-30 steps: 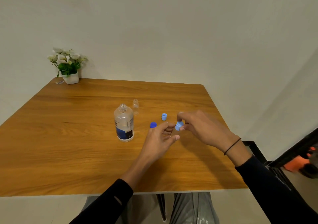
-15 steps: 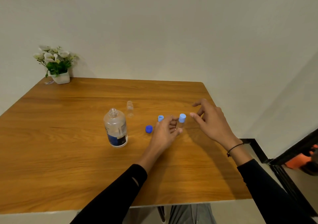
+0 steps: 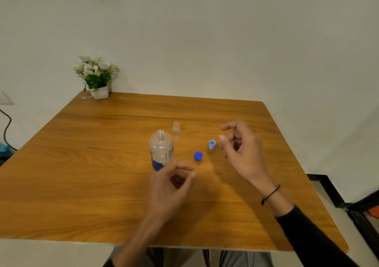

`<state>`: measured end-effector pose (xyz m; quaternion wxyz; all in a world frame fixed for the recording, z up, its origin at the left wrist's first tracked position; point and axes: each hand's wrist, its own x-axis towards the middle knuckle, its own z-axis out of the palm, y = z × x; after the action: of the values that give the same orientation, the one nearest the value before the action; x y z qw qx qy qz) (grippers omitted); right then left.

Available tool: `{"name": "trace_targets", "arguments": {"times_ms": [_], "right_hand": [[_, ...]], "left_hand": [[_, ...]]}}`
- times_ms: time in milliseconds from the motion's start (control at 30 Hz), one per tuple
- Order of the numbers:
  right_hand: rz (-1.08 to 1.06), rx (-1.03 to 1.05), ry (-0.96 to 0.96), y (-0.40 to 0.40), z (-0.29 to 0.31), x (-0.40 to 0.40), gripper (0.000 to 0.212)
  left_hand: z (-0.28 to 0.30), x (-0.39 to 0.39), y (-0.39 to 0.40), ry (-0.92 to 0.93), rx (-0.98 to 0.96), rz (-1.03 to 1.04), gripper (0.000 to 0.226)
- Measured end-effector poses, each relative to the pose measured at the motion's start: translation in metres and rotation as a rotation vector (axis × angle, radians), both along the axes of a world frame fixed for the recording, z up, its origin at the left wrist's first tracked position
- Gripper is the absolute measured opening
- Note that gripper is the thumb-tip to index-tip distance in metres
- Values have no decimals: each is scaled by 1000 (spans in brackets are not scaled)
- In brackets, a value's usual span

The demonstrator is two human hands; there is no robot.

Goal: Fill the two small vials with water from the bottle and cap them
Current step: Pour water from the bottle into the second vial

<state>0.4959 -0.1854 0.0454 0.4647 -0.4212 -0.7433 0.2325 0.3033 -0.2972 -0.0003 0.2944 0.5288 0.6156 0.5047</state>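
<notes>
The wooden table [image 3: 86,184] is carrying everything, and both hands are hovering over it with loosely spread fingers, gripping nothing. The left hand [image 3: 167,191] is hanging at the table's six o'clock, just in front of the bottle [image 3: 161,151]; the right hand [image 3: 242,149] is floating toward three o'clock. The bottle is standing upright and uncapped near the centre. Judging from this, the step in hand is taking up the bottle: wrapping the left hand around its body low down and keeping it upright until its mouth is over a vial should be the steady way.

An uncapped vial [image 3: 176,131] is standing at the bottle's one o'clock, just beside it, so any tilting toward it risks knocking it over; it looks light and tippy. I cannot find the second vial here. The dark blue cap [image 3: 198,156] is lying at the bottle's three o'clock, and the light blue cap [image 3: 212,144] is sitting open side up further along, just beside the right fingertips [image 3: 222,138]. The flower pot [image 3: 99,91] is sitting at the far eleven o'clock corner, well apart.
</notes>
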Motion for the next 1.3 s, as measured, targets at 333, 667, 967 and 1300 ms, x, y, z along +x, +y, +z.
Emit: {"name": "trace_targets", "arguments": {"times_ms": [333, 667, 967, 1300], "right_hand": [[324, -290, -167, -19, -62, -102, 88], [181, -246, 34, -25, -73, -130, 71], [57, -172, 69, -27, -52, -80, 71], [19, -66, -347, -21, -23, -51, 103]], "left_hand": [[-12, -112, 15, -151, 31, 230, 19], [-17, -116, 129, -40, -106, -86, 75], [-35, -86, 171, 90, 28, -69, 38], [-18, -86, 80, -19, 206, -193, 44]]}}
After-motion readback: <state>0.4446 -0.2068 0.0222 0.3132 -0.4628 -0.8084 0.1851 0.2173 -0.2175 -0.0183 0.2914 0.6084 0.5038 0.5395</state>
